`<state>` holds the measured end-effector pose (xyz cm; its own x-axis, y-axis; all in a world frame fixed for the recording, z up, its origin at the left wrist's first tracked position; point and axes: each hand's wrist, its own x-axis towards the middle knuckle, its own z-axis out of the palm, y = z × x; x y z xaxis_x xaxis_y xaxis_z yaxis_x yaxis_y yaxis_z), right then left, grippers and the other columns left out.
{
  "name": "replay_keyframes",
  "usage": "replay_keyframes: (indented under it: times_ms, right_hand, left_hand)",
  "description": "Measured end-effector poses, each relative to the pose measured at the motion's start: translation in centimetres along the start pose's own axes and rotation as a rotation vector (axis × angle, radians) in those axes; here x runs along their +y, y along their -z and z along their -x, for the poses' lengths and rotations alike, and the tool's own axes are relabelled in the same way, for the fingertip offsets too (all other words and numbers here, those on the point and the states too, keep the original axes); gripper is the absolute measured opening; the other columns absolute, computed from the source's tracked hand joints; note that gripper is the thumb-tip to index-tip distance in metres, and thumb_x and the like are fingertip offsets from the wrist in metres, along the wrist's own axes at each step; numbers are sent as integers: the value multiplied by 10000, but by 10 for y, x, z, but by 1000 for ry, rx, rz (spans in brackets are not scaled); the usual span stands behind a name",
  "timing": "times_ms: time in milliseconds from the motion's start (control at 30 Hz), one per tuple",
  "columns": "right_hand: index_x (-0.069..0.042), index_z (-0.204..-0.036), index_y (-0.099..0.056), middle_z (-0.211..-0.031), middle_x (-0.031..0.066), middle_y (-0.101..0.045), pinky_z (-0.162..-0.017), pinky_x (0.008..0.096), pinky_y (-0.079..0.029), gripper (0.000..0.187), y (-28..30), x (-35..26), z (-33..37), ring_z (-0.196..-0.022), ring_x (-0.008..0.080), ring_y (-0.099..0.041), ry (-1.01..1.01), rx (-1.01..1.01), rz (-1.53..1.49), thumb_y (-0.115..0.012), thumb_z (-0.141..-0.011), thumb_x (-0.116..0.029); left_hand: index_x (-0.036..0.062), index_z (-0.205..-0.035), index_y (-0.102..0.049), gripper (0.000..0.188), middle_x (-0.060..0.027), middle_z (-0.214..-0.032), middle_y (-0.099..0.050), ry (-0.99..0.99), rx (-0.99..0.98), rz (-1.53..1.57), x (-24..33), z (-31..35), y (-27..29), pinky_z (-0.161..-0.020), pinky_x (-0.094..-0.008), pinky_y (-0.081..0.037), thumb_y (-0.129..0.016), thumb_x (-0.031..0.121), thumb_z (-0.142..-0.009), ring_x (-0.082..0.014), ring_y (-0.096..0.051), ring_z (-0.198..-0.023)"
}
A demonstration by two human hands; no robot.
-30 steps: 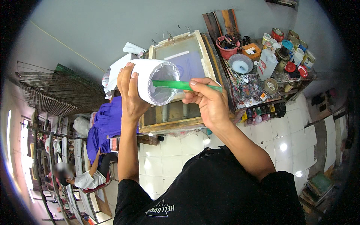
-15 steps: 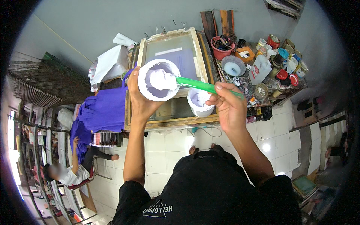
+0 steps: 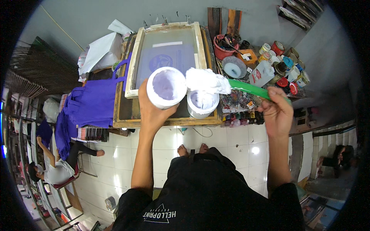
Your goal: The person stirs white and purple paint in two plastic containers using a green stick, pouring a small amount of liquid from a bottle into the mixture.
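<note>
White paste (image 3: 208, 80) sits in a thick heap on the end of a green spatula (image 3: 248, 89), at the centre of the frame. It overlaps the upper rim of a standing tub (image 3: 200, 111); whether they touch cannot be told. Just left is a raised tub (image 3: 166, 88), its mouth facing the camera, gripped by the left hand (image 3: 151, 113) curled around its side, the forearm rising steeply from below. Right of centre, the right hand (image 3: 278, 112) pinches the spatula's handle between thumb and fingers, wrist above a nearly upright forearm. Behind the tubs, a framed screen (image 3: 133, 79) fills the upper centre; purple fabric (image 3: 96, 102) lies to its left.
</note>
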<state>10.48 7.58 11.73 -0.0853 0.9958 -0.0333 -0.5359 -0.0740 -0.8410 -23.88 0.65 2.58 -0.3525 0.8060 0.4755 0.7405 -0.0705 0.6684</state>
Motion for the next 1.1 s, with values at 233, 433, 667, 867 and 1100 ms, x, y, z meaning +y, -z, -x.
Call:
replay_keyframes:
  times_ms: [233,433,667,867,1100]
  right_hand:
    - [62,-1025,-696,-877,137,-740,-651,353,-617,160,-15,-35,-18,-639,210,-723,176,-229,545,-707,-938,-73]
    - [-21,-1000,-717,-899,138,-704,-762,398,-565,102,-50,29,-42,-847,316,-708,538,-983,1196,-705,-908,-63]
    - [-23,-965,-710,-950,121,-698,-781,397,-553,134,-61,22,-59,-896,325,-695,486,-1088,1186,-759,-840,-14]
    - [-11,-918,-700,-901,124,-687,-726,387,-544,119,-65,15,-59,-830,318,-692,526,-1047,1190,-776,-827,-6]
    - [11,-925,-741,-859,127,-708,-685,346,-540,163,-72,-29,-53,-768,260,-709,487,-930,1105,-792,-775,50]
  left_hand:
    - [-41,-1528,-313,1149,-210,-1433,-477,225,29,175,-25,58,3,-1130,-452,-427,-961,186,-606,-352,-520,-1342]
    - [-37,-1533,-270,1181,-211,-1440,-467,295,58,265,-37,73,-11,-1122,-452,-432,-979,198,-619,-328,-520,-1340]
    - [-20,-1567,-130,1289,-243,-1478,-433,459,126,440,-43,89,-24,-1128,-456,-429,-996,203,-638,-331,-499,-1361]
    - [1,-1601,-58,1284,-251,-1486,-426,419,7,401,-54,98,-21,-1157,-461,-406,-949,145,-688,-332,-490,-1373]
    - [13,-1617,-97,1268,-223,-1518,-416,376,-32,510,-61,92,-13,-1180,-470,-395,-945,128,-682,-334,-462,-1418]
